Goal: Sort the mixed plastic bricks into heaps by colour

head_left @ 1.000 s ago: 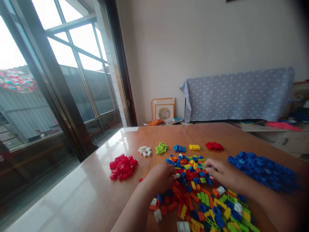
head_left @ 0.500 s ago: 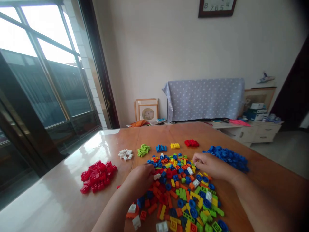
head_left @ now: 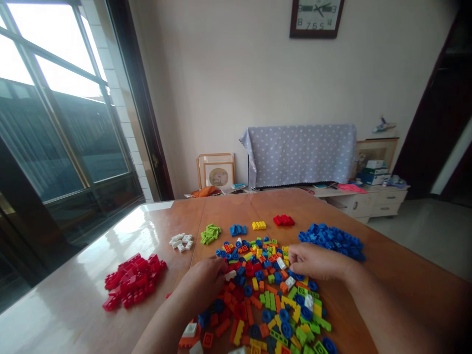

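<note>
A wide mixed heap of toy bricks [head_left: 271,300] in red, orange, blue, green, yellow and white lies between my hands. My left hand [head_left: 208,278] is over the heap's left edge with fingers curled down, beside a white brick [head_left: 230,275]; whatever its fingertips hold is hidden. At the heap's upper right, my right hand [head_left: 309,259] has its fingers curled together near a white brick [head_left: 281,263] and yellow ones; nothing can be made out in it.
A red pile [head_left: 134,280] lies left, a blue pile [head_left: 332,241] right. Along the back sit small groups: white [head_left: 181,242], green [head_left: 211,234], blue [head_left: 238,230], yellow [head_left: 258,225] and red [head_left: 283,220]. The wooden table [head_left: 228,209] ends before a cloth-covered object [head_left: 302,155].
The view has turned slightly right and up, so everything sits further left. My right hand has moved a little down and nearer to me over the heap; my left hand stays by the white brick.
</note>
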### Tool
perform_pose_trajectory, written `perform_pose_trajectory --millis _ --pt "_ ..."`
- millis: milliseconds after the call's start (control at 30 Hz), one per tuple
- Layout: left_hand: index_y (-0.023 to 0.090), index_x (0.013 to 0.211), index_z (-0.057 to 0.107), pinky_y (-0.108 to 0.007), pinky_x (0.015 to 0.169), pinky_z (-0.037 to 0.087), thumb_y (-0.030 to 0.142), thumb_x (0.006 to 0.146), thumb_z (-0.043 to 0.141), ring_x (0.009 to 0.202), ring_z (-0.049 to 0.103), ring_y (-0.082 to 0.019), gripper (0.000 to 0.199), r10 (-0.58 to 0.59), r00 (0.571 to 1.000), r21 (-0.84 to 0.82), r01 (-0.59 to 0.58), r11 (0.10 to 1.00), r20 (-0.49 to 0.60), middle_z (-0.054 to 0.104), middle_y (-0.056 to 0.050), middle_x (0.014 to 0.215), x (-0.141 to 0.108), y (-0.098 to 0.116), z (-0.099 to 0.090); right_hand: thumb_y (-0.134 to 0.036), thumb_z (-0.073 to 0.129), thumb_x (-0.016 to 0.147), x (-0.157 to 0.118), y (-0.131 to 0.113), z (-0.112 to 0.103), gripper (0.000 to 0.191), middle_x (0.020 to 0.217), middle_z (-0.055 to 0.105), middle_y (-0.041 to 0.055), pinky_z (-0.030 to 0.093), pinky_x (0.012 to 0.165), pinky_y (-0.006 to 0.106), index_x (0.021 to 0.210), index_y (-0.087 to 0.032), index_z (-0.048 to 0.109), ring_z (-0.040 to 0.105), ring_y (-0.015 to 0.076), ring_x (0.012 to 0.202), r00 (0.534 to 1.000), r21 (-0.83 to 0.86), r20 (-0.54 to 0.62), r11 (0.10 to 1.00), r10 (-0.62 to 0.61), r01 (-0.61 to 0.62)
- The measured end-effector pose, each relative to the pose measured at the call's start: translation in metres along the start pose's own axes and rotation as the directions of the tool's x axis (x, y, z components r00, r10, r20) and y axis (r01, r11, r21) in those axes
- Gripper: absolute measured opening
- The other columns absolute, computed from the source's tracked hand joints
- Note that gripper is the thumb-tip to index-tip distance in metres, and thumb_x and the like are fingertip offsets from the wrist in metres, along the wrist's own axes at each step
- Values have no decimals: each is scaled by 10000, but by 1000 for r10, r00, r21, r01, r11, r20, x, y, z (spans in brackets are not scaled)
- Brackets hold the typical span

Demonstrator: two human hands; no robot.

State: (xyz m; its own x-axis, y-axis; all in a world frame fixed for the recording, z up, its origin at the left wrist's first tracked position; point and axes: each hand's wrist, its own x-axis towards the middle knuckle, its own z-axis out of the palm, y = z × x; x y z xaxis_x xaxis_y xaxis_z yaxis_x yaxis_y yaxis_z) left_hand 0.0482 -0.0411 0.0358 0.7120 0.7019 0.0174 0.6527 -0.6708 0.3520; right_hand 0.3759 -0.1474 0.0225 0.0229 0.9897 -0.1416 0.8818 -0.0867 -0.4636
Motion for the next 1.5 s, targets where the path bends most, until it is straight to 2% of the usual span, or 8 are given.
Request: perform_pose_trajectory --millis 167,333,533,700,867,1067,1200,1500 --pt "238 868 637 -246 709 417 273 883 528 822 605 -171 116 0 1000 -27 0 1000 10 665 -28 948 0 4 0 -218 607 804 2 -23 7 72 714 629 -17 284 545 225 844 -190 660 551 136 669 996 -9 -70 999 -53 53" --pt "237 847 638 -240 711 424 331 926 500 803 607 -166 184 59 998 -38 -59 998 -15 661 -26 921 2 4 6 -264 595 851 9 -29 21 139 753 665 -15 331 576 217 942 -205 682 580 139 684 987 33 -101 991 -129 133" --pt "236 882 688 -239 732 433 178 846 516 844 613 -173 184 128 991 -79 -130 988 -32 671 -29 938 0 8 11 -214 584 842 13 -37 31 152 808 690 -1 387 632 223 926 -201 711 611 149 733 966 78 -95 966 -240 247" --pt "244 910 716 -234 767 447 116 813 483 876 625 -165 283 169 985 -159 -165 973 17 699 -6 954 -3 17 4 -192 550 845 15 -33 24 175 861 703 6 406 681 236 911 -197 712 613 162 784 953 99 -198 963 -229 252" --pt "235 915 697 -223 726 439 122 833 459 830 618 -150 276 161 986 -189 -152 970 34 704 8 914 -3 17 0 -203 532 849 14 -23 18 167 734 643 -14 353 605 228 886 -185 694 552 142 684 955 79 -239 976 -177 201" --pt "224 867 647 -232 671 391 157 853 475 787 605 -148 185 44 996 -24 -46 999 -76 683 -12 879 -2 2 -6 -220 527 861 10 -16 15 136 628 541 -48 271 526 220 872 -184 657 459 111 578 975 105 -174 982 -139 159" --pt "216 894 649 -246 654 378 174 863 480 768 609 -154 177 -29 997 68 34 997 -78 688 -31 892 -2 -7 -8 -241 553 857 5 -11 9 111 621 522 -54 275 515 214 885 -184 644 456 108 573 990 116 -96 986 -107 118" --pt "230 1069 677 -276 783 450 229 869 525 938 638 -204 251 -17 1000 82 19 996 -23 680 -68 1041 -3 -6 -7 -296 626 838 -11 -13 -8 121 694 583 -27 312 538 208 860 -177 619 513 124 643 997 92 -11 993 -74 75"
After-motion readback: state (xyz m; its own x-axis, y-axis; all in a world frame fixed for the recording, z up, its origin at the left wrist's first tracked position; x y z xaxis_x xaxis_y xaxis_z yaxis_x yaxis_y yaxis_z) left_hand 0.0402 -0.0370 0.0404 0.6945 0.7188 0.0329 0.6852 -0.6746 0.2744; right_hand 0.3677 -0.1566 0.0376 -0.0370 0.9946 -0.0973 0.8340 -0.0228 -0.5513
